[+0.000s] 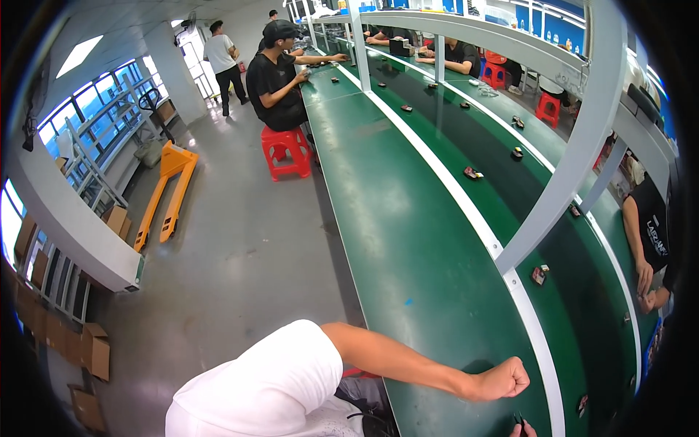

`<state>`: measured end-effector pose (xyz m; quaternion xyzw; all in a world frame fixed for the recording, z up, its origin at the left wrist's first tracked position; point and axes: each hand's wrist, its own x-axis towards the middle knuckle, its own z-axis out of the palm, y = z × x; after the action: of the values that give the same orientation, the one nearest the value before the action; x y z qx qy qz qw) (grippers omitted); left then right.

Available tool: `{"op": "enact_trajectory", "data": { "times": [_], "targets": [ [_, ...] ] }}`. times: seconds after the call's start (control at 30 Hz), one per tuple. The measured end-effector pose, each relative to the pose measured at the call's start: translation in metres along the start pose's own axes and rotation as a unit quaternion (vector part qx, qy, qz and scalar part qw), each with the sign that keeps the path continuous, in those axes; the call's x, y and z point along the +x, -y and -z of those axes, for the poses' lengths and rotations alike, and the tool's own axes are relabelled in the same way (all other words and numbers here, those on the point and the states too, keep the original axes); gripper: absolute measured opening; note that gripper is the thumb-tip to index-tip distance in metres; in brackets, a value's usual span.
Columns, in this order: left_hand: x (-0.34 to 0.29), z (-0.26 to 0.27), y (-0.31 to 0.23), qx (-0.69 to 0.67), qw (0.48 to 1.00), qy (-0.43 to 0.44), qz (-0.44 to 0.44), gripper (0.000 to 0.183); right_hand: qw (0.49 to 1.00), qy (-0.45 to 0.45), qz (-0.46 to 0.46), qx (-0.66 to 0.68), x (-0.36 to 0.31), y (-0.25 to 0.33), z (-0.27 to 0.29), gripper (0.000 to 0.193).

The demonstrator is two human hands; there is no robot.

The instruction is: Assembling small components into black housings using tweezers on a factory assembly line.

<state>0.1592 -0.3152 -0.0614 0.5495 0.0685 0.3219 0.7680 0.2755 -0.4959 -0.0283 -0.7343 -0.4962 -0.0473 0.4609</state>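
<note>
Right hand (527, 431): mostly cut off by the lower border; fingers pinching a dark item (519, 419) over the bench (437, 306), near the rail (537, 335). Item's kind cannot be made out.

Left hand (502, 379): fingers curled into a fist above the bench; whether they enclose anything is hidden.

The bench's outer edge passes under the left forearm (415, 367). Broad working room lies between that edge and the rail, with a blue scrap (408, 301) there.

Beyond the rail, small units (539, 274) lie spaced along the belt (568, 342); a slanted post (568, 182) hides part.

Farther: a wide floor strip separates bench and pallet truck (172, 164); a worker (273, 84) sits on a red stool (285, 154).
</note>
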Motion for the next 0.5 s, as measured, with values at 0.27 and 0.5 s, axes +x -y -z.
{"op": "enact_trajectory", "data": {
  "times": [0.27, 0.5],
  "targets": [
    [-0.001, 0.0, -0.003, 0.047, 0.999, -0.021, 0.013, 0.017, 1.0, -0.003, 0.019, 0.003, -0.003, -0.004, -0.002, 0.01],
    [-0.003, -0.003, -0.009, 0.153, 0.988, -0.011, 0.011, 0.043, 1.0, -0.003, 0.029, 0.003, -0.002, -0.002, -0.002, 0.01]
  ]
}}
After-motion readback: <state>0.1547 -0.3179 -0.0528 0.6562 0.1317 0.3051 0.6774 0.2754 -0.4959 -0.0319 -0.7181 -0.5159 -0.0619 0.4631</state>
